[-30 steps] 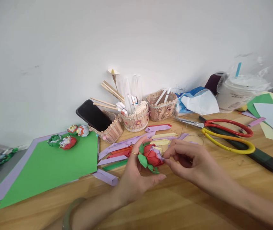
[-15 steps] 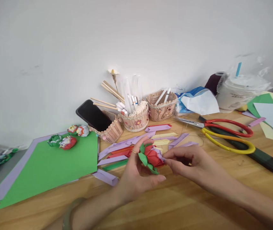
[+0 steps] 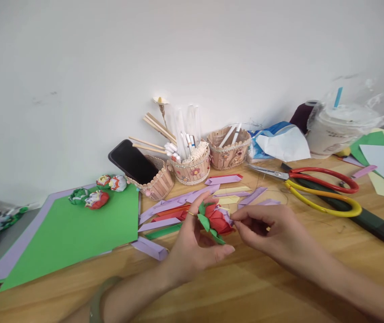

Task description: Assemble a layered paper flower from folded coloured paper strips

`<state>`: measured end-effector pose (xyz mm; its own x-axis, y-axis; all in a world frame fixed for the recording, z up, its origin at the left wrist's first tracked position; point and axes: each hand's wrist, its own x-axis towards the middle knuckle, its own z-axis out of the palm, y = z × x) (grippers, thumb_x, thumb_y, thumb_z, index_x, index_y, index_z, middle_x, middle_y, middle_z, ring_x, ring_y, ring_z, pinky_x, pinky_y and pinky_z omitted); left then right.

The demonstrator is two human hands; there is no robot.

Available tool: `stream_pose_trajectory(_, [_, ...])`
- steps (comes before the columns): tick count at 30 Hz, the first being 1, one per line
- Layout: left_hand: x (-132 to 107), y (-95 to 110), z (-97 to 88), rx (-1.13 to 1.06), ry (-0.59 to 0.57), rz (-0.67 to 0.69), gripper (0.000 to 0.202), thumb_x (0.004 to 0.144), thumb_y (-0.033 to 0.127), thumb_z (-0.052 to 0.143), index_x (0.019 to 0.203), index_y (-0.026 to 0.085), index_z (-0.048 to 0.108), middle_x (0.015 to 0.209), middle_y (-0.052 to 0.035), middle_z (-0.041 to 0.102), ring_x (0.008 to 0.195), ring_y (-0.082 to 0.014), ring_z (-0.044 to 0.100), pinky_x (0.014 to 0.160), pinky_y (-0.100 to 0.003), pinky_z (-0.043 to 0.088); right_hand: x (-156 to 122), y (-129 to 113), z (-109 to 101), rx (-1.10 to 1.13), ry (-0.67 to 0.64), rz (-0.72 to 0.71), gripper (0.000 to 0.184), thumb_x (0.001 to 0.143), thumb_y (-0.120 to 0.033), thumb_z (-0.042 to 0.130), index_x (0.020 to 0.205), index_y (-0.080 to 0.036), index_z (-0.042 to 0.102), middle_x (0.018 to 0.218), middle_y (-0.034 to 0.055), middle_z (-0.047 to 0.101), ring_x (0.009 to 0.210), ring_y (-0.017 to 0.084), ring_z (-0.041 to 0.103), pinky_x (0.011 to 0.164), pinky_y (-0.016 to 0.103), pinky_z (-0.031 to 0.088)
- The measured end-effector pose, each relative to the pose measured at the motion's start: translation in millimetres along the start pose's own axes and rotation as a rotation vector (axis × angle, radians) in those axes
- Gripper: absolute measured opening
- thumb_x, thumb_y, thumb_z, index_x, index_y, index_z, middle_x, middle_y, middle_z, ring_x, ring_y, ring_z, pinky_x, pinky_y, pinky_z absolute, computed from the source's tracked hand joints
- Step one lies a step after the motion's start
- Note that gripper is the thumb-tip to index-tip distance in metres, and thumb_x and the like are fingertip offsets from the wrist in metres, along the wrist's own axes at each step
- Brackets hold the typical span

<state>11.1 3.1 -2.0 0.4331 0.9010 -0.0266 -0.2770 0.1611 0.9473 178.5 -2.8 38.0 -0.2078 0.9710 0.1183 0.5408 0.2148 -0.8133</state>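
A folded paper flower (image 3: 219,220) with green outer leaves, red petals and a lilac inner part is held above the wooden table. My left hand (image 3: 192,246) cups it from the left, fingers behind it and thumb below. At its right side my right hand (image 3: 262,226) pinches the lilac petal (image 3: 227,216) between thumb and forefinger. Behind the hands lie folded strips of lilac paper (image 3: 158,224), red paper (image 3: 169,216) and yellow paper (image 3: 230,199), partly hidden by my left hand.
Green paper sheets (image 3: 77,237) with several small paper flowers (image 3: 96,199) lie at left. Craft-stick baskets (image 3: 192,170) line the wall; one holds a phone (image 3: 134,162). Scissors (image 3: 326,197) rest over a black-handled tool (image 3: 380,226) at right, near a plastic cup (image 3: 329,132).
The view has shifted very slightly. Both hands keep nearly the same hold on the flower, which is turned a little.
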Motion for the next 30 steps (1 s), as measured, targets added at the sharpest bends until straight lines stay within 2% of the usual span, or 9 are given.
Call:
stream_pose_trajectory(8, [-0.7, 0.9, -1.4, 0.073, 0.015, -0.041, 0.089, 0.062, 0.020, 0.076, 0.134, 0.037, 0.026, 0.133, -0.0060, 0.036, 0.088, -0.0136, 0.050, 0.070, -0.025, 0.046, -2.5, 6.6, 4.9, -0.157, 0.063, -0.067, 0.021, 0.077, -0.017, 0.049, 0.070, -0.015, 0.069, 0.056, 0.0021, 0.064, 0.047, 0.011, 0.051, 0.045, 0.022, 0.039])
stream_pose_trajectory(13, [-2.7, -0.6, -2.4, 0.140, 0.024, -0.060, 0.090, 0.065, 0.021, 0.075, 0.136, 0.035, 0.020, 0.121, -0.0060, 0.048, 0.088, -0.0142, 0.053, 0.074, -0.027, 0.047, -4.2, 8.7, 6.1, -0.205, 0.084, -0.106, 0.022, 0.078, -0.015, 0.049, 0.072, -0.015, 0.070, 0.059, 0.0035, 0.066, 0.046, 0.011, 0.050, 0.046, 0.023, 0.037])
stream_pose_trajectory(16, [-2.8, -2.0, -2.1, 0.139, 0.058, -0.039, 0.090, 0.066, 0.020, 0.074, 0.136, 0.035, 0.020, 0.125, -0.0053, 0.045, 0.096, -0.0157, 0.052, 0.080, -0.029, 0.046, -3.3, 9.1, 5.2, -0.076, 0.078, -0.036, 0.020, 0.078, -0.020, 0.052, 0.078, -0.016, 0.071, 0.062, 0.0035, 0.068, 0.050, 0.012, 0.053, 0.048, 0.023, 0.039])
stream_pose_trajectory(20, [-0.6, -1.1, -0.9, 0.074, 0.060, -0.020, 0.091, 0.064, 0.018, 0.075, 0.136, 0.035, 0.022, 0.133, -0.0055, 0.039, 0.104, -0.0185, 0.051, 0.083, -0.030, 0.046, 2.6, 4.7, -1.2, 0.196, -0.025, 0.123, 0.021, 0.076, -0.031, 0.055, 0.076, -0.017, 0.071, 0.063, 0.0033, 0.066, 0.055, 0.013, 0.053, 0.049, 0.024, 0.039])
stream_pose_trajectory(25, [1.5, 2.4, -2.2, 0.047, 0.058, -0.064, 0.094, 0.061, 0.020, 0.077, 0.136, 0.035, 0.023, 0.134, -0.0068, 0.038, 0.101, -0.0198, 0.053, 0.077, -0.030, 0.050, 10.5, 2.7, -10.8, 0.471, -0.221, 0.348, 0.029, 0.073, -0.041, 0.058, 0.076, -0.014, 0.069, 0.044, -0.0048, 0.043, 0.039, 0.005, 0.029, 0.038, 0.021, 0.019])
stream_pose_trajectory(30, [0.7, 2.7, -4.1, 0.078, 0.048, -0.062, 0.094, 0.059, 0.021, 0.078, 0.135, 0.035, 0.025, 0.133, -0.0076, 0.037, 0.098, -0.0200, 0.054, 0.073, -0.029, 0.050, 11.3, 5.1, -12.4, 0.504, -0.293, 0.387, 0.031, 0.068, -0.044, 0.065, 0.067, -0.013, 0.066, 0.044, -0.0057, 0.042, 0.039, 0.004, 0.024, 0.038, 0.021, 0.013])
